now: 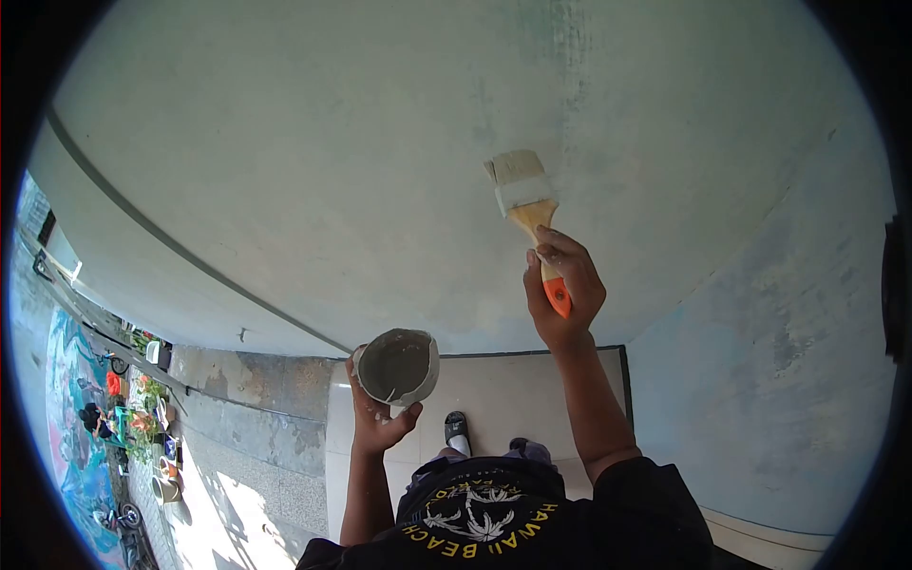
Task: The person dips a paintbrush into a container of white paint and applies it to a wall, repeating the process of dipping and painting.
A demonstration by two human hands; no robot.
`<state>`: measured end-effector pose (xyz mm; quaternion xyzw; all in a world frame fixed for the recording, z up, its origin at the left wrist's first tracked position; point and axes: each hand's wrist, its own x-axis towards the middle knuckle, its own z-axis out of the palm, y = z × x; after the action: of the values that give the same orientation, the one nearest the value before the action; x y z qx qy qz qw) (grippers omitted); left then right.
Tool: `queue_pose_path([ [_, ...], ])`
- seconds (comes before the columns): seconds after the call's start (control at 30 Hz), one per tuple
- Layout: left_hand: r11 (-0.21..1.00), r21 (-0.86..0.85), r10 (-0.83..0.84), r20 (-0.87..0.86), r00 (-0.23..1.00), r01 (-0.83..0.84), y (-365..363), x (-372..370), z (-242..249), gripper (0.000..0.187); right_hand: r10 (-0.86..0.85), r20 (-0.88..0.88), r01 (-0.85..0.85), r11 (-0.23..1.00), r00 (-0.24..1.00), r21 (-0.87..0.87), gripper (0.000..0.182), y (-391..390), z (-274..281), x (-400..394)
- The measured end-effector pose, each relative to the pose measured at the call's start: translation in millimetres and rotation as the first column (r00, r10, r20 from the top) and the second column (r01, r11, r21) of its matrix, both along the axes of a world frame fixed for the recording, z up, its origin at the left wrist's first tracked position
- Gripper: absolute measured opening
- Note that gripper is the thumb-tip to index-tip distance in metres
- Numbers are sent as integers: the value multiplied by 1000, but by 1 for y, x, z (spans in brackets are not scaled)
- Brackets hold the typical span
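My right hand (562,290) grips a wide paintbrush (528,204) by its wooden, orange-tipped handle. Its pale bristles press against the light wall (313,161) above me. My left hand (378,418) holds a small grey cup (399,366) from below. The cup is tilted toward me and its inside is coated with grey paint. The two hands are apart, the cup lower and to the left of the brush.
The wall curves around me, with a bluish patchy section (788,361) at the right. Below are a pale floor slab (494,389) and my sandalled foot (457,429). Far down at the left is a street with potted plants (142,408).
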<state>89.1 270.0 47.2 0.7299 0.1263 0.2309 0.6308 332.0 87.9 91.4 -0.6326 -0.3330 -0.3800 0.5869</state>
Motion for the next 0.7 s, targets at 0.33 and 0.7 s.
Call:
queue_pose_path([
  [0.33,982,39,-184,-10,983,184,26,-20,-27,94,-125,19,126,991,992,-43,19,-4,-38,-45],
  [0.7,903,117,-420,47,906,413,64,-18,-60,92,-186,-261,173,982,947,-71,17,-19,-37,-109],
])
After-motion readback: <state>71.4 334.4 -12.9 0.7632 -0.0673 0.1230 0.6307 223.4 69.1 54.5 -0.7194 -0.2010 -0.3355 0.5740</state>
